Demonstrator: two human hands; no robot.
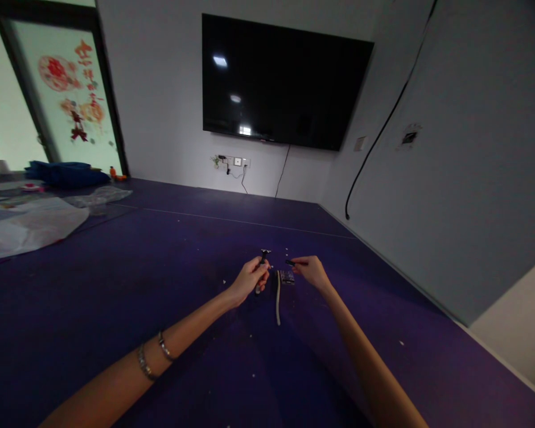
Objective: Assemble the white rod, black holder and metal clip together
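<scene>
Upright in my left hand [252,275] is what looks like a razor [264,255], with a T-shaped head on top and a dark and light handle poking out below the fist. My right hand [311,270] pinches a small black, narrow piece [289,262] that points left toward the razor, with a gap between the two. Under and between the hands, a small dark patterned packet or card [288,277] lies on the purple surface [232,368]. Beside it, a thin pale strip or cord [278,303] stretches toward me. Neither hand touches these.
Small white scraps [254,375] dot the surface. Clear and white plastic sheets [38,223] lie at the left, with a blue cloth bundle [66,173] behind. A television [280,83] hangs on the far wall above sockets [238,161]. A black cable [374,148] hangs along the right wall.
</scene>
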